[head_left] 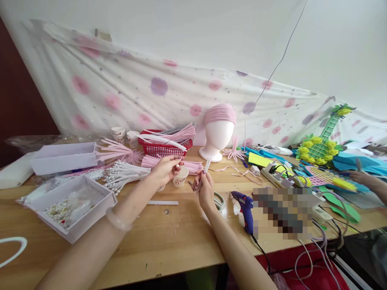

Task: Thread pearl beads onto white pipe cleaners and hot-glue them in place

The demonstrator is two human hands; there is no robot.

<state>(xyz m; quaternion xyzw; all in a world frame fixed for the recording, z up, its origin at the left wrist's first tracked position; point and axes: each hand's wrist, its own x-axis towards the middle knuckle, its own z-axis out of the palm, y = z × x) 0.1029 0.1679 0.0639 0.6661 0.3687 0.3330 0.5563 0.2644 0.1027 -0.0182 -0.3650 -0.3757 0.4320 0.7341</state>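
My left hand [167, 171] is raised over the table with thumb and fingers pinched together; whatever lies between them is too small to make out. My right hand [206, 187] is closed around a small bundle of white strips [208, 164], which stick up above the fingers. A small metallic tip shows at that hand's left side. Beside the right wrist is a pale green loop [219, 201], perhaps a scissors handle, partly hidden. Between the hands stands a paper cup [180, 179]. White sticks [162, 203] lie on the table below the left hand.
A foam head [218, 139] wrapped in pink stands behind. A red basket [163, 150] holds fuzzy stems. Left is a white box [72, 205] of beads; right are a blue glue gun [246, 213], power strips [273, 177] and another person's hand [361, 179].
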